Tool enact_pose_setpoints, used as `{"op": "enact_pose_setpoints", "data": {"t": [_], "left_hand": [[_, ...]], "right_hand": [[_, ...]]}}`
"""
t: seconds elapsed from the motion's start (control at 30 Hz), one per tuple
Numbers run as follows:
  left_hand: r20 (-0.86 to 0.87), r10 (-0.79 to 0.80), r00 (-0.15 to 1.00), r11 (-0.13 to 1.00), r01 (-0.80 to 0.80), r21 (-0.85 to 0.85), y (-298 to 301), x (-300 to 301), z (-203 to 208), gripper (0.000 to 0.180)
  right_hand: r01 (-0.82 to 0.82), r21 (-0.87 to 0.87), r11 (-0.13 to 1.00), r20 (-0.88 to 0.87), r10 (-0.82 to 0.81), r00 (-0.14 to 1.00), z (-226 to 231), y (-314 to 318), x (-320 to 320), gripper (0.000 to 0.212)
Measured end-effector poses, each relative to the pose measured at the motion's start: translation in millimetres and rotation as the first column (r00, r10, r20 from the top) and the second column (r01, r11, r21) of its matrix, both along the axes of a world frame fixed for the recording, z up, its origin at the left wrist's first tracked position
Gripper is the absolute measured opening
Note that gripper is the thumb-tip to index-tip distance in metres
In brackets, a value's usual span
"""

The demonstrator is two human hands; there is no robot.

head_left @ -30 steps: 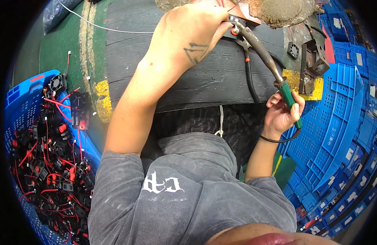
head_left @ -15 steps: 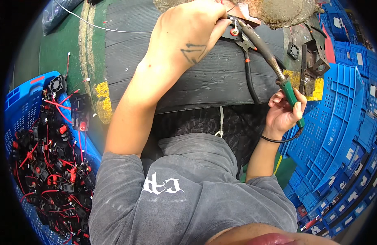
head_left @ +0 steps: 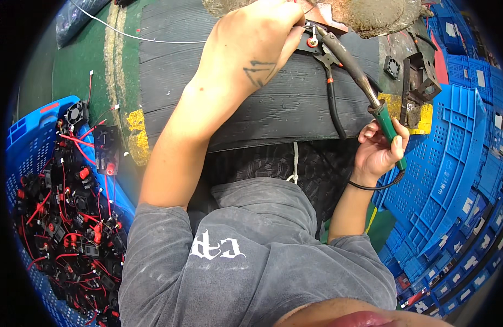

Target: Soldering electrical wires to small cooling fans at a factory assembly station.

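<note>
White blackletter print (head_left: 201, 249) on grey shirt (head_left: 262, 272), pale characters (head_left: 442, 181) on blue crate (head_left: 426, 158)

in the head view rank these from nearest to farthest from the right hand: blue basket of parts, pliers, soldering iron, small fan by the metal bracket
1. Soldering iron: held in the right hand.
2. Pliers: to the left and farther forward.
3. Small fan: forward, beside the metal bracket.
4. Blue basket: far left, across the body.

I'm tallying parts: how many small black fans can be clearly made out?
2: the worktop fan, left of the dark metal bracket, and the basket fan, at the far end of the blue basket. More may be hidden in the basket's heap.
</note>
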State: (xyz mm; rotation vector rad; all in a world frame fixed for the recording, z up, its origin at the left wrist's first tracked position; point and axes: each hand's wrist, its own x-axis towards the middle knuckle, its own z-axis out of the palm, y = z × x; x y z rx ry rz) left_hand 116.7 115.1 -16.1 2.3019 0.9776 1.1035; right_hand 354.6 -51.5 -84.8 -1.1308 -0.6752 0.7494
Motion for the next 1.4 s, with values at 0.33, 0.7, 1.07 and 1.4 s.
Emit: {"op": "enact_pose_setpoints", "data": {"t": [0.33,0.7,1.07,1.4], "left_hand": [[0.205,-0.135,0.969,0.874,0.020,0.485,16.9,8.7,-31.1,0.028],[-0.001,-0.002,1.000,0.998,0.002,0.066,1.4,3.9,-7.2,0.020],[0.172,-0.041,0.984,0.971,-0.002,0.239,14.7,5.3,-20.8,0.022],[0.347,-0.118,0.930,0.918,-0.031,0.394,20.7,6.9,-32.4,0.020]], "right_hand": [[-0.011,-0.009,1.000,-0.013,0.011,1.000,-0.3,3.4,-2.5,0.036],[0.011,-0.013,1.000,-0.001,-0.011,1.000,1.4,1.3,-0.8,0.035],[-0.019,-0.004,1.000,0.042,0.019,0.999,4.0,3.2,-2.3,0.032],[0.012,0.028,1.000,-0.068,-0.010,0.998,1.0,3.7,2.0,0.034]]}}
